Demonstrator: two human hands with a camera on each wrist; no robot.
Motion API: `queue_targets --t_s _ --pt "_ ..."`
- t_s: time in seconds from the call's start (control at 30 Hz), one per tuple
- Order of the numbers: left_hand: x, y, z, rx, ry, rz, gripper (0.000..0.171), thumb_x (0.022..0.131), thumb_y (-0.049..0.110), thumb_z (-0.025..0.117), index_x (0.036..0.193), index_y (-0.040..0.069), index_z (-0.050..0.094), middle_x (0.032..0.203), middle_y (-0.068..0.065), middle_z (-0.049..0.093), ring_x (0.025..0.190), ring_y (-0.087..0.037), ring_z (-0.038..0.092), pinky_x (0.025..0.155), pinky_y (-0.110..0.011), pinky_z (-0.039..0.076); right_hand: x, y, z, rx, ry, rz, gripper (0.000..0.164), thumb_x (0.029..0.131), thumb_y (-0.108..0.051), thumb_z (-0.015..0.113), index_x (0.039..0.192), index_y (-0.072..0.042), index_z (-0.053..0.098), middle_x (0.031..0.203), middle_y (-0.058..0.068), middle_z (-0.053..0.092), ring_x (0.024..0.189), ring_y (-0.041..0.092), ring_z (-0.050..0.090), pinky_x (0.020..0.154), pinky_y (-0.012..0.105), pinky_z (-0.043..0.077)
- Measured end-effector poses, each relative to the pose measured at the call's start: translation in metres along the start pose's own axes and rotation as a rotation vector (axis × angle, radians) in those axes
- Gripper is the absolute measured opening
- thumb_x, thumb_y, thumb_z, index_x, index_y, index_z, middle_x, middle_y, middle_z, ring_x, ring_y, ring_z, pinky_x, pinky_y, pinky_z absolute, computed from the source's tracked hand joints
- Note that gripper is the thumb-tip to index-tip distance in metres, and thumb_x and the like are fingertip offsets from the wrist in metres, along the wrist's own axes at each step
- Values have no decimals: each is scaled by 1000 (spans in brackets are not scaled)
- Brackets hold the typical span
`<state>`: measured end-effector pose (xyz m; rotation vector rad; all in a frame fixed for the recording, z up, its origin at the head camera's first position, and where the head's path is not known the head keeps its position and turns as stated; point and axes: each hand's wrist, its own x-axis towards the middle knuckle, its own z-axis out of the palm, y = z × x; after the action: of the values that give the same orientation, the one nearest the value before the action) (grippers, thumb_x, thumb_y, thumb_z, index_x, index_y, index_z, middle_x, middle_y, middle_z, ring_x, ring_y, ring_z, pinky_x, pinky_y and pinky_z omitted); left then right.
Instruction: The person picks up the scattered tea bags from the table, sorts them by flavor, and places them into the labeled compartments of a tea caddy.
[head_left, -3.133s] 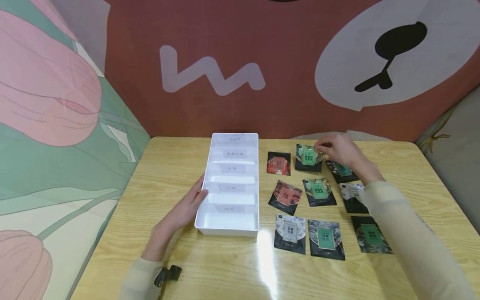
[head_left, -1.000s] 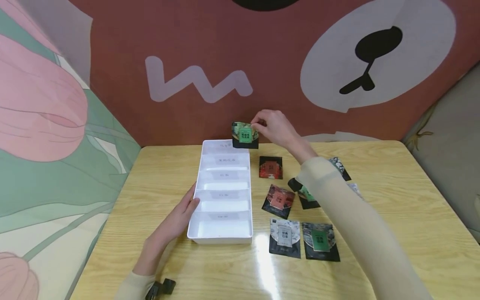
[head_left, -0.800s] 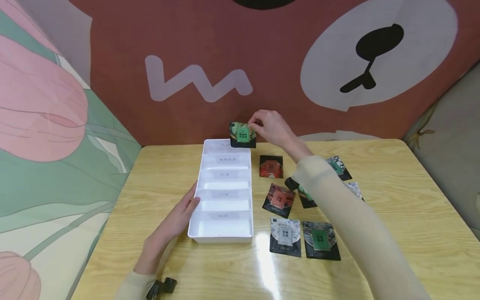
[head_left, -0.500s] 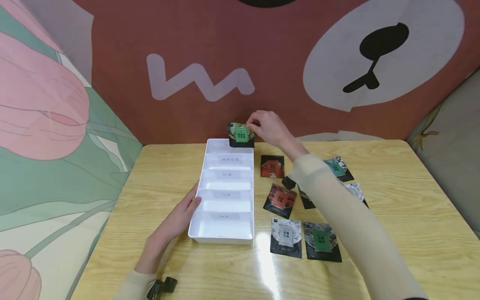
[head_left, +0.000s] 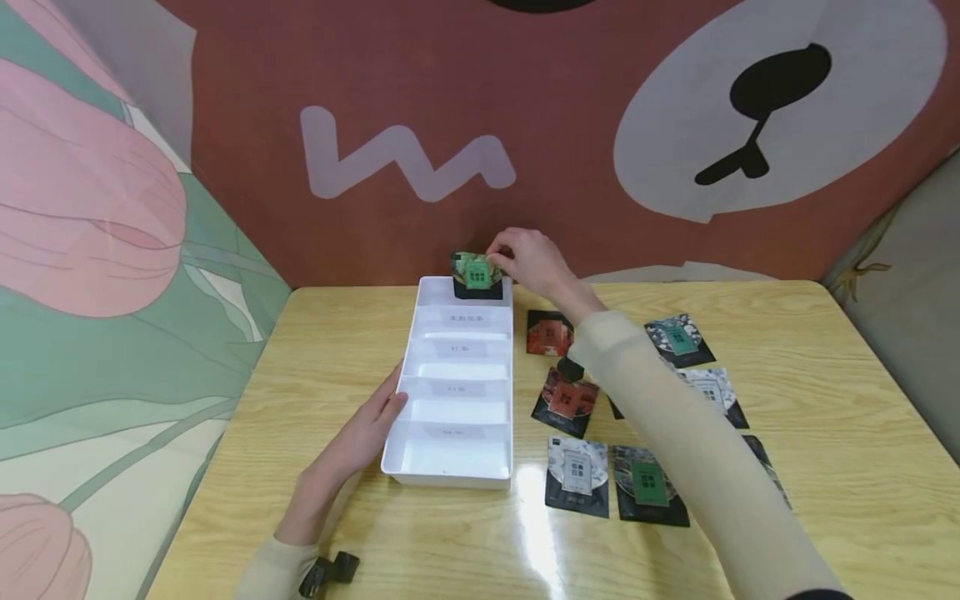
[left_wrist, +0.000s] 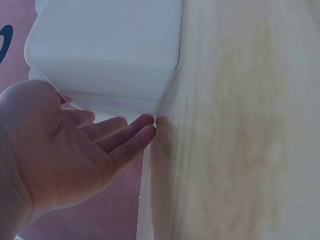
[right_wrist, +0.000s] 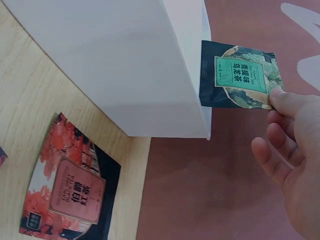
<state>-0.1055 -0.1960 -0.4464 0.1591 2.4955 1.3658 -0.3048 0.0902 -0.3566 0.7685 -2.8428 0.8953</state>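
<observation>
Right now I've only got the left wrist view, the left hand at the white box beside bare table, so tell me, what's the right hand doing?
Observer: The right hand pinches a green-labelled oolong tea packet by an upper corner.
Operator: Okay, and where is it held?
Observer: At the far compartment of the white box; I can't tell whether its lower edge is below the rim.
Operator: Anything lying close by on the table?
Observer: Yes, a red-labelled Earl Grey black tea packet lies just to the box's right.
</observation>
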Motion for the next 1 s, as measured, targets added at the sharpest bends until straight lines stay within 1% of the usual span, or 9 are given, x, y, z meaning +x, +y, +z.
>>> queue_targets --t_s 0.1,0.2,0.3,0.5,0.7,0.83,1.0 --pt "-1 1 0 2 2 -4 55 107 50 28 158 41 9 167 2 13 153 -28 15 122 -55 16 -1 2 4 -4 0 11 20 100 -30 62 107 -16 73 103 -2 68 86 15 62 78 35 53" --pt "-1 1 -1 9 3 -11 56 107 50 28 158 41 9 168 2 13 153 -27 15 122 -55 16 -2 4 7 -4 -4 24 20 100 -32 61 109 -17 72 105 -2 68 90 15 62 81 36 53" --pt "-2 1 -1 14 0 -19 56 107 51 28 158 42 9 168 2 12 153 -27 14 122 -54 15 -4 6 10 6 6 36 23 99 -33 62 113 -18 71 108 -2 68 94 16 62 83 38 52" --pt "-2 -1 0 13 0 -13 56 107 52 28 158 41 9 168 2 13 153 -27 14 122 -55 15 -6 8 10 8 25 44 31 98 -35 63 121 -15 67 107 0 63 95 18 58 83 40 51" --pt "-3 0 -1 -2 0 10 55 107 48 29 159 39 10 167 2 13 153 -28 15 122 -55 16 -9 13 8 -11 23 47 31 99 -36 62 120 -14 68 109 0 63 97 18 59 85 41 51" --pt "-2 -1 -1 -15 -6 11 55 108 46 29 159 39 10 167 2 12 153 -27 15 122 -55 17 -11 16 7 -7 29 48 30 99 -35 63 119 -14 69 108 -1 63 96 18 60 85 41 51" --pt "-2 -1 -1 -21 -5 11 55 108 45 29 159 38 10 168 2 13 153 -27 15 122 -55 17 -14 18 4 -4 16 46 31 99 -36 62 120 -14 68 110 0 62 96 19 60 84 42 51"
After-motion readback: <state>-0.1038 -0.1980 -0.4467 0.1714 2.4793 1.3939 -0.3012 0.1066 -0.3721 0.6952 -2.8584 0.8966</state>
